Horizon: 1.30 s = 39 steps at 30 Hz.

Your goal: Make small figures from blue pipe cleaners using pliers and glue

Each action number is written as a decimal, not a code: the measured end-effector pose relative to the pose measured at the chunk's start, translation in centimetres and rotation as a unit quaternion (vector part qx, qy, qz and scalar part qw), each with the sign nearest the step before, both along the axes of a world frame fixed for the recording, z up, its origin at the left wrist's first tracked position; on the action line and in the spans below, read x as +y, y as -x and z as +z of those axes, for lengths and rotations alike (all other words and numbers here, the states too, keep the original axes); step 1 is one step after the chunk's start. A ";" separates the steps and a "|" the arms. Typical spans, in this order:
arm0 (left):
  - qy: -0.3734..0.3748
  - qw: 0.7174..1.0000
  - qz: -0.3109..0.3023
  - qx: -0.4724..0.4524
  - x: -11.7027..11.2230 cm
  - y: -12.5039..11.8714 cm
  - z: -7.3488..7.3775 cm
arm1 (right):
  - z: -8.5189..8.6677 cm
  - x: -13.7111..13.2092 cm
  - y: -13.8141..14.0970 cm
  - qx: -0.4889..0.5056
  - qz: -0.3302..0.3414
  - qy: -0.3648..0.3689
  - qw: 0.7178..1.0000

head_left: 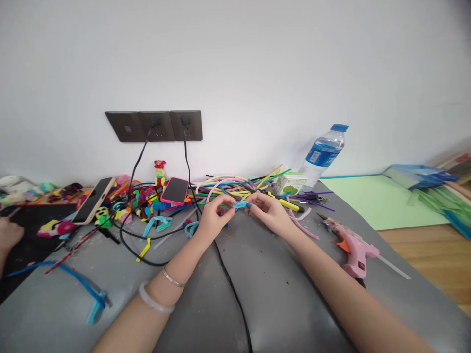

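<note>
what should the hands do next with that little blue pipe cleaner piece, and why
Probably a small twist or bend of the blue pipe cleaner piece between the fingertips. The left hand and right hand each pinch one end of it just above the grey table, so both already have a grip. The pink glue gun lies apart from both hands.
</note>
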State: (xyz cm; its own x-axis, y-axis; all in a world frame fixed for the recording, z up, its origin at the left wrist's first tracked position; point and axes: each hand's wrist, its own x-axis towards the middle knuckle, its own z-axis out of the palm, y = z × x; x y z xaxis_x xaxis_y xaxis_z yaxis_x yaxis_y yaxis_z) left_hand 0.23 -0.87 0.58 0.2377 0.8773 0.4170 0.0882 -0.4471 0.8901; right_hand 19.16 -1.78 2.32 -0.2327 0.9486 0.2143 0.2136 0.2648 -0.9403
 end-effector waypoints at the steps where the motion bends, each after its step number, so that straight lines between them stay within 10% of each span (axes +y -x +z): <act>1: 0.000 1.000 0.000 0.000 0.0 0.0 0.0 | 0.0 0.0 0.0 0.000 0.000 -0.001 1.000; 39: -0.004 1.000 0.002 0.009 0.3 0.1 -0.3 | 0.0 0.2 0.1 0.004 0.012 -0.001 1.000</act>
